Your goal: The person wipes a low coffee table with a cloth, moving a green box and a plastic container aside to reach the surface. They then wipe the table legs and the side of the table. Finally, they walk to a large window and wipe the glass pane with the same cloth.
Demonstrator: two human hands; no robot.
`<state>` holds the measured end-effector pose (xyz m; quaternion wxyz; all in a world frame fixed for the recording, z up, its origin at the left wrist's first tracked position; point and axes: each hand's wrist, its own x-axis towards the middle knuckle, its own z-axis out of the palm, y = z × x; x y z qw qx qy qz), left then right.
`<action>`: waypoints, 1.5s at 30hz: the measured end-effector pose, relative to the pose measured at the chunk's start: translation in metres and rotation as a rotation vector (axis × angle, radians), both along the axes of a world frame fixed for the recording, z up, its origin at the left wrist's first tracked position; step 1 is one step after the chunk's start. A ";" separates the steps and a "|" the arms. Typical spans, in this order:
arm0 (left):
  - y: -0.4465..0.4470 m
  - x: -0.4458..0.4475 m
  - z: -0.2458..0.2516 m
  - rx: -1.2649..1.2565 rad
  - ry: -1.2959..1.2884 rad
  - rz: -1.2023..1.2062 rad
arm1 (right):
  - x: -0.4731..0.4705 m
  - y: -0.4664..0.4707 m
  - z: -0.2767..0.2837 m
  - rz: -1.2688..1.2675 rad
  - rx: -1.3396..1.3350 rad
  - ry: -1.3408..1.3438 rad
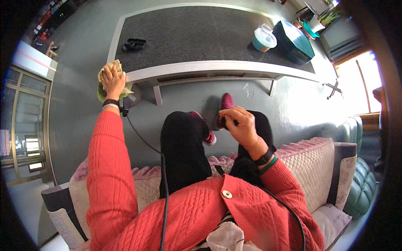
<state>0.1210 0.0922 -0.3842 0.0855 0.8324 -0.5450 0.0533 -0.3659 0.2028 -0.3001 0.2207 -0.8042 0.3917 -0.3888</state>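
Note:
My left hand rests on a yellowish cloth at the near left corner of a low table with a dark speckled top and a pale frame. Beneath that hand, partly hidden, a green bin or bowl shows beside the table. Over my right knee is my right hand, its fingers curled near the thumb; a small dark shape shows at the fingers, and I cannot tell whether it is held. A black object, perhaps folded glasses, lies on the tabletop at the left.
Toward the table's right end stand a teal-and-white plastic tub and a dark green box. The quilted sofa is beneath me. Black cables run over my front. Potted plants stand at the far right.

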 end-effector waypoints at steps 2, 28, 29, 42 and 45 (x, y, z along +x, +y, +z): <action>0.000 0.001 0.000 0.135 0.049 0.019 | 0.012 -0.001 -0.007 0.061 0.009 -0.060; 0.002 -0.016 -0.020 -0.165 -0.020 0.103 | 0.244 -0.215 -0.018 0.170 -0.053 0.214; 0.002 -0.016 -0.020 -0.233 -0.046 0.084 | 0.270 -0.227 -0.018 0.167 -0.033 0.253; 0.004 -0.019 -0.009 -0.206 0.030 0.089 | 0.400 -0.278 -0.043 0.090 -0.133 0.577; 0.005 -0.019 -0.007 -0.218 0.031 0.081 | 0.383 -0.281 -0.049 0.078 -0.154 0.524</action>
